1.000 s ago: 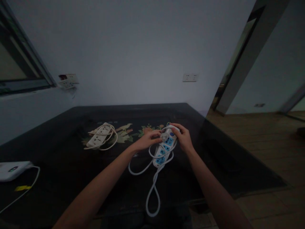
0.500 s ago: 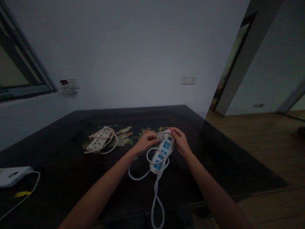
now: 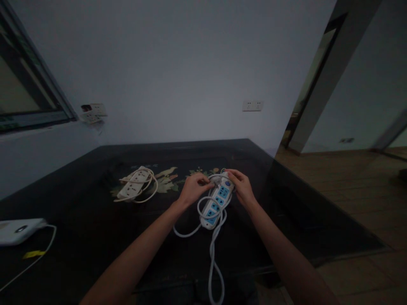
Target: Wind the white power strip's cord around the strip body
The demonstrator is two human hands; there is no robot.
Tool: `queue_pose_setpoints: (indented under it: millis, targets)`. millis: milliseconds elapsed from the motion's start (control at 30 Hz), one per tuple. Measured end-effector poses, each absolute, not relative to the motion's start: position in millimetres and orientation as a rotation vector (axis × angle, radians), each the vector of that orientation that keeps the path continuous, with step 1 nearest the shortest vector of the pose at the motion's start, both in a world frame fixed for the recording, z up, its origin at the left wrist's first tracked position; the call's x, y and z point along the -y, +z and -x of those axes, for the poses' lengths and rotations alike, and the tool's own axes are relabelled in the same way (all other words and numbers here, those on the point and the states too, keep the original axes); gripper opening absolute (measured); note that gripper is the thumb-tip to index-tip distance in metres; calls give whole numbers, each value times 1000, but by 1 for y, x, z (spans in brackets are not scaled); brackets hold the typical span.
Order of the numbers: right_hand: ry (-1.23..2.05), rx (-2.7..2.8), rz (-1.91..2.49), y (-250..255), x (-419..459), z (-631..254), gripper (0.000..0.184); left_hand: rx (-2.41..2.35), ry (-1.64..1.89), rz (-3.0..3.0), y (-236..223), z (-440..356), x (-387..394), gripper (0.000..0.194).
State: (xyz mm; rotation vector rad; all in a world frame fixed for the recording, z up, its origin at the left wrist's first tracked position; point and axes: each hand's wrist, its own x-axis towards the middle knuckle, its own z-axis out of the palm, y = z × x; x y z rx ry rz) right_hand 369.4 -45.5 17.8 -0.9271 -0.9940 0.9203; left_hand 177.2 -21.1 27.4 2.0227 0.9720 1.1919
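Observation:
A white power strip [image 3: 217, 202] with blue socket faces lies at a slant on the dark table in front of me. Its white cord [image 3: 212, 250] loops over the strip, and a twisted length hangs down past the table's front edge. My right hand [image 3: 241, 185] grips the strip's far end, thumb and fingers around it. At the strip's left side, my left hand [image 3: 197, 187] is closed in a pinch on a pale plug [image 3: 216, 181] at the end of the cord; the fingers partly cover it.
A second, cream power strip [image 3: 135, 184] wrapped in its own cord lies on the dark table [image 3: 178, 148] to the left. At the far left are a white device [image 3: 22, 231] with a thin cable and a yellow scrap [image 3: 33, 254]. A wall socket [image 3: 252, 105] sits behind.
The hanging loop of cord has swung slightly to the right. My left fingers have shifted a little on the plug. The right hand keeps its hold on the strip.

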Motion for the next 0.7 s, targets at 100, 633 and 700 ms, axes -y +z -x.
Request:
queue_pose_setpoints:
  millis: [100, 633, 700]
  targets:
    - [914, 988, 926, 17, 45, -369, 27, -1009, 1229, -2011, 27, -176, 23, 24]
    - [854, 1066, 940, 17, 49, -367, 29, -1131, 1097, -2230, 47, -186, 24, 19]
    - [853, 1096, 934, 18, 49, -366, 29, -1152, 1102, -2204, 46, -187, 21, 25]
